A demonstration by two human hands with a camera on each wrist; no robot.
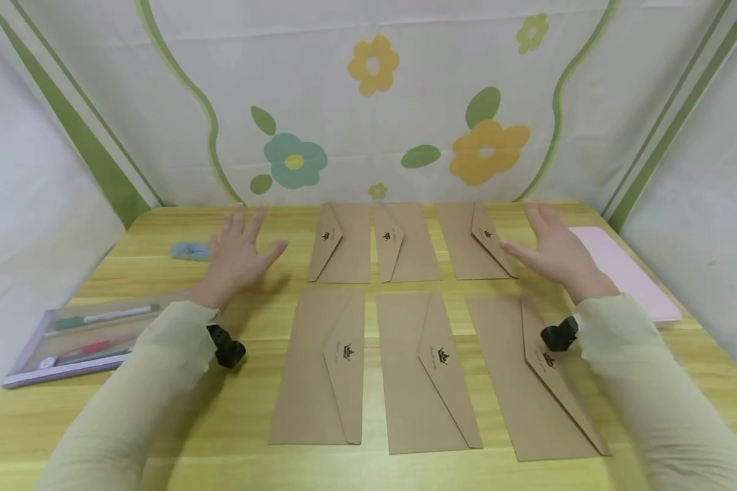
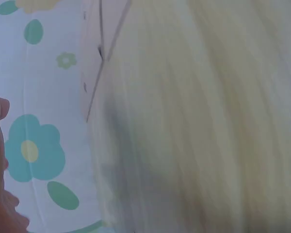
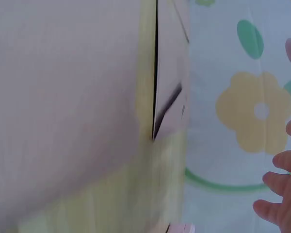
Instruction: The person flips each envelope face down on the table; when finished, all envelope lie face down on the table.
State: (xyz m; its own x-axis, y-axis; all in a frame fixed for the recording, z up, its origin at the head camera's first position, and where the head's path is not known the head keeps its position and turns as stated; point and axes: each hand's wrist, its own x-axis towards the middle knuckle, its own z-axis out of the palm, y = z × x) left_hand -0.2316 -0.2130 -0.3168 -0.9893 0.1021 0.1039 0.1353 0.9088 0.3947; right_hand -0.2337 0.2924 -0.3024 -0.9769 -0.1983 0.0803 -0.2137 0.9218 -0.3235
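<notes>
Several brown paper envelopes, each with a small black crown print on its flap, lie in two rows on the wooden table. In the back row are a left envelope, a middle one and a right one. The front row has a left envelope, a middle one and a right one. My left hand hovers left of the back row with fingers spread, holding nothing. Beside the back-right envelope, my right hand is raised with its thumb apart, also holding nothing.
A purple-edged clear pouch with pens lies at the left. Behind my left hand is a small blue translucent object, its kind unclear. A pink flat stack sits at the right. A flower-patterned cloth hangs behind the table.
</notes>
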